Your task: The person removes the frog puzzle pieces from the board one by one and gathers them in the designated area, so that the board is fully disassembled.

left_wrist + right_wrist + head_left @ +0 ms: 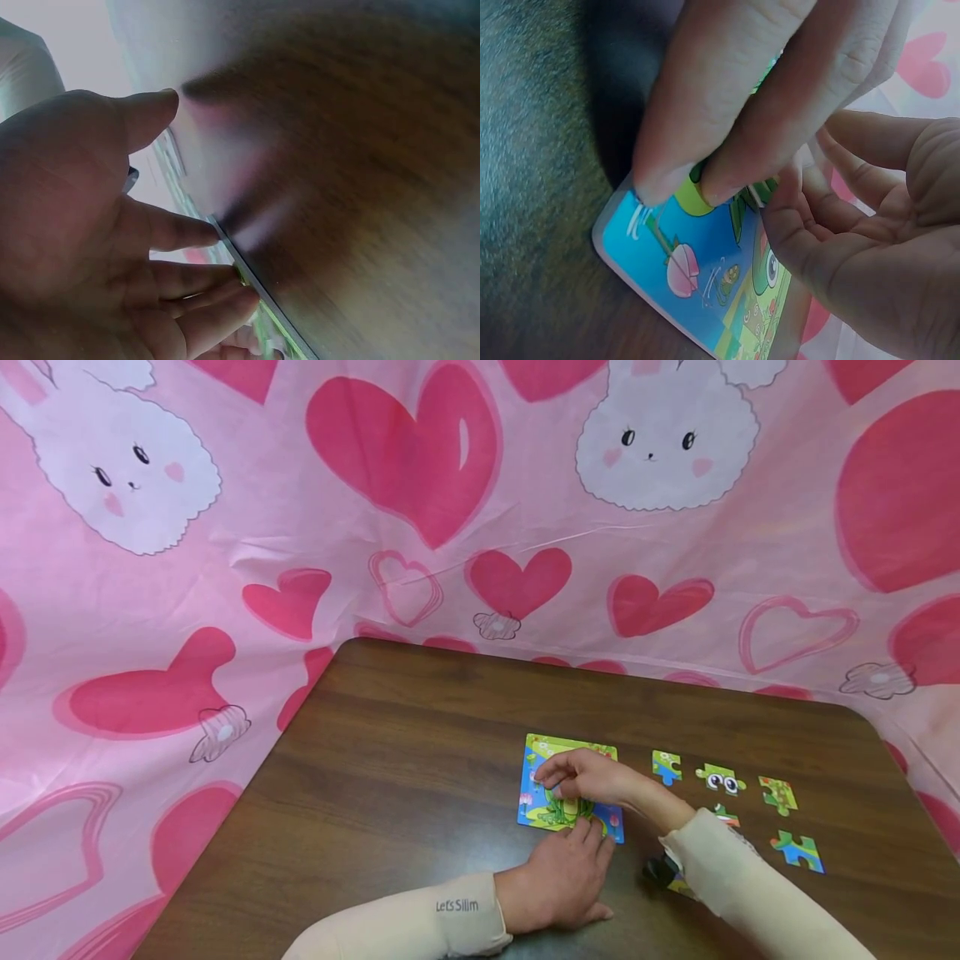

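Note:
A square frog puzzle board [528,802] with a green and blue picture lies on the table. My left hand [558,881] is at its near edge; several fingertips rest on the rim by the near right corner, and the thumb is spread apart. From the right, my right hand [588,777] reaches over the board, fingers bent and tips down on the middle of the picture. In the right wrist view its curved fingers [802,232] meet the frog print, and no loose piece shows between them. A pink flower [681,271] is printed near the corner. Both hands hide part of the picture.
Loose puzzle pieces lie right of the board: a blue-green one [666,767], one with eyes [722,780], a green one [777,795] and a blue-edged one [799,852]. Others are partly under the right sleeve [750,868]. A pink heart-patterned cloth [525,518] hangs behind the brown table [390,760].

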Demonstrator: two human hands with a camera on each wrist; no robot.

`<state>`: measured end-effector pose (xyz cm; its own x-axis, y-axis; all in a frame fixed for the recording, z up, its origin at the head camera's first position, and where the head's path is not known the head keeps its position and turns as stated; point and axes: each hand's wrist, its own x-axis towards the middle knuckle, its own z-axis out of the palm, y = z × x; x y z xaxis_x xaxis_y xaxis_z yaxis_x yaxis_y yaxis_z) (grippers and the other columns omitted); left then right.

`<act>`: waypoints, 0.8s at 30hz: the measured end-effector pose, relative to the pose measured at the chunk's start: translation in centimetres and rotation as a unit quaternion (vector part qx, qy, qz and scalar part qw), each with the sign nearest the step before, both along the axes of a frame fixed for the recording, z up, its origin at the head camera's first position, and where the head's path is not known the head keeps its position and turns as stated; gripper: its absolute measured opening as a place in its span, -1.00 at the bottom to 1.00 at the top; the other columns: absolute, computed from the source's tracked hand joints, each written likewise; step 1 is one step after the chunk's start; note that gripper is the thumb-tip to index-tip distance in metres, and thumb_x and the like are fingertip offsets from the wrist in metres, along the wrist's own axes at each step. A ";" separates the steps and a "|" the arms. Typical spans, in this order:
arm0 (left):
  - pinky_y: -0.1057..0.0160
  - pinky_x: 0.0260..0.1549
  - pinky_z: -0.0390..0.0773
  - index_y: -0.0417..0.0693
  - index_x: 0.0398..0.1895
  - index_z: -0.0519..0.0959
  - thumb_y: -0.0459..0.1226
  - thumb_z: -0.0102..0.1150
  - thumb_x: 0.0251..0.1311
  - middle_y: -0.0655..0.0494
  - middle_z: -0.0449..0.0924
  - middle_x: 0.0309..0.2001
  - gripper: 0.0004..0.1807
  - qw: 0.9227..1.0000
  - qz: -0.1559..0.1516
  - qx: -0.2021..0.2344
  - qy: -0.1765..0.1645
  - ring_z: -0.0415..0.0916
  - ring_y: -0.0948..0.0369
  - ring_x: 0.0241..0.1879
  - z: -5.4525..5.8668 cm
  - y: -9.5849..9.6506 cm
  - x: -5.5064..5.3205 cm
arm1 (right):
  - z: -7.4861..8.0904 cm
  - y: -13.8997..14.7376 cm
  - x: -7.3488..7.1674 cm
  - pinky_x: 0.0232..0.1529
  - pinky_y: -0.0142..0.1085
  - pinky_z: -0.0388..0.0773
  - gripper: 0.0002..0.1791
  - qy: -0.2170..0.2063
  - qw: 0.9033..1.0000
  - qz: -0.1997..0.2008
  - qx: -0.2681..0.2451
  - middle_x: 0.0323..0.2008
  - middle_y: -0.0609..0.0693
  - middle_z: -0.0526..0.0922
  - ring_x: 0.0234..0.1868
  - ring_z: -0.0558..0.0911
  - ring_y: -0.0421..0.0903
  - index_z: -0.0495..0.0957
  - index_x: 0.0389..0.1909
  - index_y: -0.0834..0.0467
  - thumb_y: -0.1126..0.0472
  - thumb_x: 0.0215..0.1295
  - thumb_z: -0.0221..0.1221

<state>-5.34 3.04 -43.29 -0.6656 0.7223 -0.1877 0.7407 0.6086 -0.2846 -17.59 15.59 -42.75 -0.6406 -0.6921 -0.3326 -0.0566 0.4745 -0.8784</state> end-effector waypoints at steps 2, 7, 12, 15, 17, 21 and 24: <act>0.45 0.16 0.44 0.11 0.51 0.27 0.49 -0.17 0.25 0.14 0.34 0.42 -0.05 1.000 -0.001 -0.001 -0.003 0.27 0.23 0.34 0.0 0.0 -0.1 | 0.1 0.1 0.0 -0.01 -0.31 0.62 -0.63 0.001 1.000 0.010 -0.002 0.06 0.29 0.66 0.09 0.64 0.06 0.55 0.14 0.40 0.49 0.32 0.10; 0.45 0.19 0.44 0.11 0.53 0.25 0.49 -0.19 0.26 0.14 0.31 0.44 -0.05 1.000 -0.002 -0.003 -0.010 0.24 0.23 0.37 0.1 -0.1 -0.2 | 0.0 0.2 -0.1 -0.12 -0.39 0.59 -0.65 -0.012 1.000 0.020 -0.010 -0.07 0.28 0.71 -0.08 0.66 -0.13 0.55 0.10 0.44 0.52 0.32 0.07; 0.45 0.17 0.44 0.11 0.52 0.27 0.49 -0.17 0.25 0.14 0.33 0.43 -0.04 1.000 -0.002 -0.002 -0.006 0.25 0.23 0.35 0.0 0.0 -0.2 | -0.1 0.5 -0.3 -0.19 -0.42 0.56 -0.68 -0.014 1.000 0.025 -0.011 -0.15 0.28 0.72 -0.21 0.63 -0.21 0.56 0.07 0.46 0.53 0.33 0.08; 0.45 0.19 0.43 0.12 0.52 0.26 0.49 -0.17 0.25 0.14 0.32 0.43 -0.05 1.000 -0.001 -0.003 -0.012 0.24 0.23 0.36 0.0 0.0 -0.2 | -0.2 0.7 -0.3 -0.14 -0.42 0.57 -0.68 -0.016 1.000 0.022 -0.007 -0.14 0.27 0.72 -0.17 0.63 -0.19 0.56 0.09 0.45 0.52 0.33 0.09; 0.45 0.20 0.42 0.12 0.52 0.26 0.49 -0.17 0.25 0.14 0.31 0.44 -0.05 1.000 0.001 -0.002 -0.019 0.24 0.23 0.37 0.0 0.0 -0.3 | -0.2 0.8 -0.2 -0.10 -0.41 0.57 -0.68 -0.017 1.000 0.018 -0.001 -0.13 0.25 0.73 -0.15 0.64 -0.17 0.57 0.09 0.43 0.50 0.34 0.11; 0.45 0.21 0.42 0.12 0.52 0.27 0.49 -0.17 0.25 0.14 0.32 0.44 -0.05 1.000 -0.001 -0.002 -0.017 0.23 0.23 0.38 0.0 0.0 -0.2 | -0.2 0.9 -0.2 -0.09 -0.39 0.56 -0.73 -0.009 1.000 0.024 0.011 -0.17 0.16 0.75 -0.19 0.63 -0.16 0.60 0.05 0.39 0.43 0.37 0.15; 0.45 0.21 0.41 0.12 0.52 0.27 0.49 -0.17 0.25 0.15 0.32 0.43 -0.05 1.000 -0.001 -0.004 -0.010 0.23 0.23 0.38 0.1 0.0 -0.1 | -0.2 0.9 -0.2 -0.12 -0.37 0.54 -0.77 0.005 0.999 0.030 0.020 -0.23 0.11 0.75 -0.24 0.61 -0.16 0.63 0.01 0.36 0.40 0.39 0.16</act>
